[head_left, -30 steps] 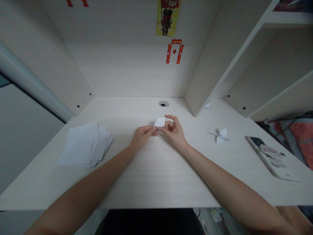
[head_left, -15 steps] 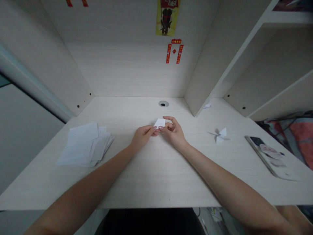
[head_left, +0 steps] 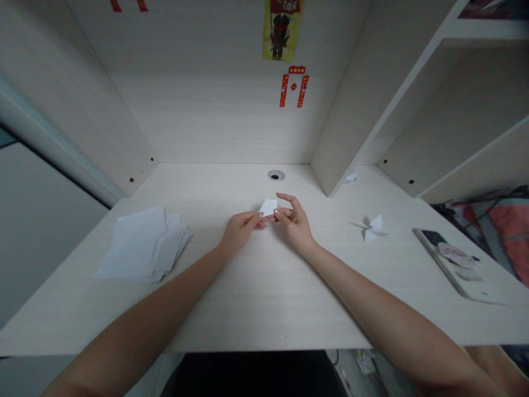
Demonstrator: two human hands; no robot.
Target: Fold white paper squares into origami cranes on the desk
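A small folded piece of white paper [head_left: 268, 207] sits between my two hands near the middle of the pale wooden desk [head_left: 264, 298]. My left hand [head_left: 239, 230] pinches its lower left edge with curled fingers. My right hand [head_left: 292, 221] pinches it from the right, thumb and forefinger closed on the paper, the other fingers raised. Both forearms reach in from the near edge of the desk.
A fanned stack of white paper sheets [head_left: 144, 245] lies at the left. A finished white origami figure [head_left: 373, 228] stands at the right, a phone [head_left: 452, 263] beyond it. A cable hole [head_left: 275, 175] is at the back. A shelf divider [head_left: 351, 110] rises at the right.
My right fingers have shifted slightly on the folded paper, the forefinger lifting a little. The hands and paper stay in the same spot.
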